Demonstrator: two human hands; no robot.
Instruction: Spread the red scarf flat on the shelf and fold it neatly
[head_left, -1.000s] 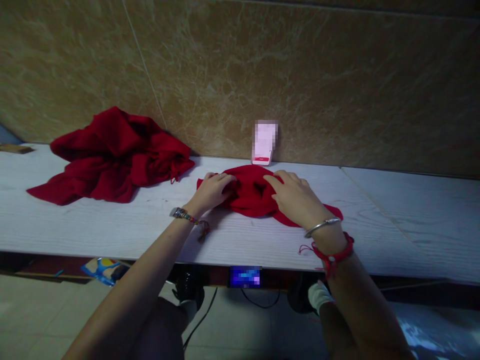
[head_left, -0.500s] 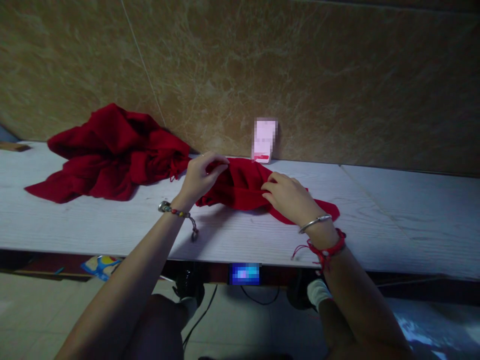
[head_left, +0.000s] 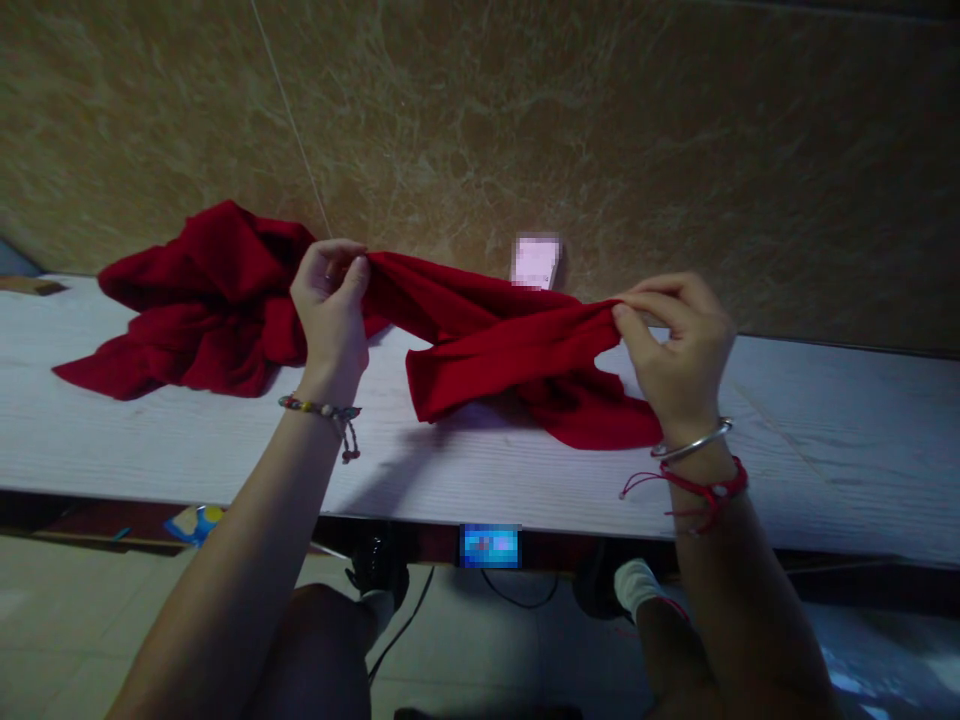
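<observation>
A length of red cloth is stretched between my hands over the white bench, its lower folds hanging down to the surface. At its left end, my left hand pinches an upper edge between thumb and fingers. My right hand grips the other end in a thumb-and-finger pinch. Whether the cloth is a garment or a plain piece I cannot make out. Behind my left hand lies a crumpled heap of red cloth; my hand hides where the two might join.
A phone-like lit object leans against the marbled wall behind the white bench. A wooden piece lies far left. Below the front edge are a blurred lit screen, a blue-and-yellow packet and a cable.
Both hands have risen and moved apart, left hand leftward and right hand rightward. The red cloth between them is now lifted and pulled out, where before it lay bunched on the bench.
</observation>
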